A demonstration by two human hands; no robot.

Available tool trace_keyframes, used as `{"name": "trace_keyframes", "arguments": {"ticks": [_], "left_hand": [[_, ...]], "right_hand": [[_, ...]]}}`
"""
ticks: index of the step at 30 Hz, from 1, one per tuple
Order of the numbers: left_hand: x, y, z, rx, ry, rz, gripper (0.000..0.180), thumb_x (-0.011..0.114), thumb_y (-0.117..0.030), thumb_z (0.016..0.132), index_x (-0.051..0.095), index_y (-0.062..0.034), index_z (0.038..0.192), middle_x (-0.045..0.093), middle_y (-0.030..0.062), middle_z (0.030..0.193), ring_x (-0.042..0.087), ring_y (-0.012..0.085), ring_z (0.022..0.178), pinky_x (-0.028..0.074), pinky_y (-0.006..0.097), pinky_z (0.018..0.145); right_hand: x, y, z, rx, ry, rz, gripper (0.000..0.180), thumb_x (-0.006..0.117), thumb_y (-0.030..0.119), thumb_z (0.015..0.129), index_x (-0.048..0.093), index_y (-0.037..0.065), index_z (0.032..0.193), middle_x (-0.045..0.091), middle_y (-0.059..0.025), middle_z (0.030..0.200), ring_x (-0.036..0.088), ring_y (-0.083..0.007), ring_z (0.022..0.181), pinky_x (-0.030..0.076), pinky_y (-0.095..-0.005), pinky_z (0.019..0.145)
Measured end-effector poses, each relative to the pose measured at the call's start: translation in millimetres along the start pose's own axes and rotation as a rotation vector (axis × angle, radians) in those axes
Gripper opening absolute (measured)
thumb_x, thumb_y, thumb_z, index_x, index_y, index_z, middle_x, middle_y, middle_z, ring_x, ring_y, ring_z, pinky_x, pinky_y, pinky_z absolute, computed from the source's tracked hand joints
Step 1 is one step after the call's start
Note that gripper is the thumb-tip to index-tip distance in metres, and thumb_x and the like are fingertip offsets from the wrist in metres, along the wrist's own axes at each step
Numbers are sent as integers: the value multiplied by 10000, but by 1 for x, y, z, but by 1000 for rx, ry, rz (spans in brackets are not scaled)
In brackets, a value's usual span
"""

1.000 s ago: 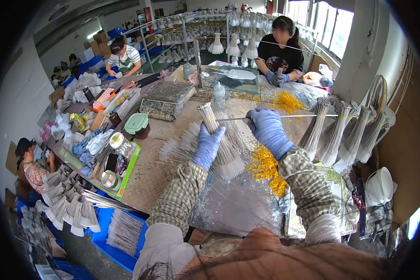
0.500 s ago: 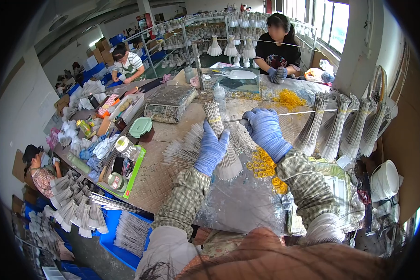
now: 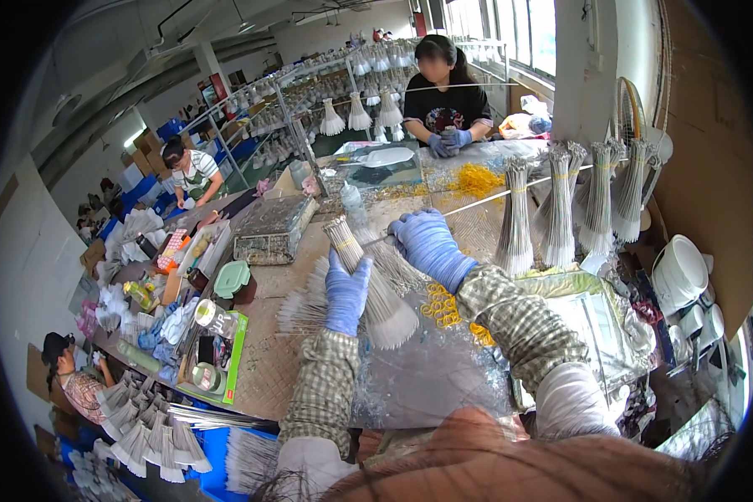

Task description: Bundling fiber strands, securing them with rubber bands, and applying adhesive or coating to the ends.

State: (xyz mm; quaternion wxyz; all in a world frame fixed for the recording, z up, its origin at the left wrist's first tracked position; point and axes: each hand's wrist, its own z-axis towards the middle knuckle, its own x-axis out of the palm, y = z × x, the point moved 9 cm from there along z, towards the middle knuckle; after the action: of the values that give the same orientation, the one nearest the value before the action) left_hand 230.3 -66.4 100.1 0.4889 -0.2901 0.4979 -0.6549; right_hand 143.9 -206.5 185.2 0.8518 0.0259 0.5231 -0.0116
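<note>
My left hand (image 3: 347, 289), in a blue knitted glove, is wrapped round a bundle of thin stems with whitish, brush-like ends (image 3: 386, 308). The bundle leans over the table, its narrow top bound with a yellow band and its flared end toward me. My right hand (image 3: 431, 243), gloved alike, is closed on a thin metal rod (image 3: 481, 201). The rod's near end meets the bundle just below its band; whether it passes under the band is hard to see. Further along, similar banded bundles (image 3: 517, 219) hang on the rod. Loose stems (image 3: 303, 305) lie beside my left hand.
Yellow rubber bands (image 3: 440, 306) lie right of the held bundle, with another heap (image 3: 478, 179) farther off. A clear bottle (image 3: 353, 201) stands behind. A co-worker (image 3: 445, 100) sits across the table. Jars and a green-edged box (image 3: 237, 356) crowd the left; a white bucket (image 3: 682, 272) is right.
The view has swung to the right, so the scene sits farther left. The bundle in my left hand leans more; both hands keep their hold.
</note>
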Motion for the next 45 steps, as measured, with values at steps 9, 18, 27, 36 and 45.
{"name": "trace_keyframes", "arguments": {"ticks": [9, 18, 27, 36, 45], "left_hand": [[1, -24, 2, 50, -176, 370, 877, 730, -320, 811, 245, 20, 1458, 636, 259, 1104, 659, 306, 962, 514, 378, 855], [149, -54, 1, -41, 252, -34, 755, 751, -93, 794, 334, 43, 1407, 584, 129, 1196, 592, 183, 1010, 505, 292, 872], [274, -69, -6, -174, 507, -83, 942, 683, -38, 826, 17, 32, 1489, 477, 176, 1327, 534, 216, 1131, 468, 293, 937], [300, -55, -12, -73, 518, 160, 982, 579, -6, 882, -206, -59, 1470, 333, 220, 1446, 444, 267, 1267, 385, 303, 1052], [306, -34, -3, -30, 451, 73, 1052, 610, -36, 853, -248, -92, 1459, 296, 249, 1462, 447, 297, 1264, 383, 315, 1059]], "right_hand": [[-96, -65, -87, 10, -512, 212, 458, 640, 200, 839, 515, 31, 1245, 564, -208, 1157, 547, -389, 1076, 434, -452, 955], [-45, -251, -136, 600, -340, 805, 527, 552, 154, 930, 385, 82, 1424, 568, -196, 1254, 560, -297, 1142, 430, -339, 967], [-31, -237, -120, 515, -123, 908, 540, 521, 246, 980, 334, 134, 1475, 539, -90, 1293, 478, -155, 1113, 386, -266, 949], [-33, -234, -124, 557, 3, 1087, 564, 489, 288, 977, 306, 91, 1473, 517, -153, 1342, 508, -241, 1216, 382, -325, 1029], [-115, -161, -273, 506, -408, 1539, 441, 500, 241, 985, 427, 6, 1352, 561, -155, 1276, 544, -226, 1184, 418, -348, 1025]]}}
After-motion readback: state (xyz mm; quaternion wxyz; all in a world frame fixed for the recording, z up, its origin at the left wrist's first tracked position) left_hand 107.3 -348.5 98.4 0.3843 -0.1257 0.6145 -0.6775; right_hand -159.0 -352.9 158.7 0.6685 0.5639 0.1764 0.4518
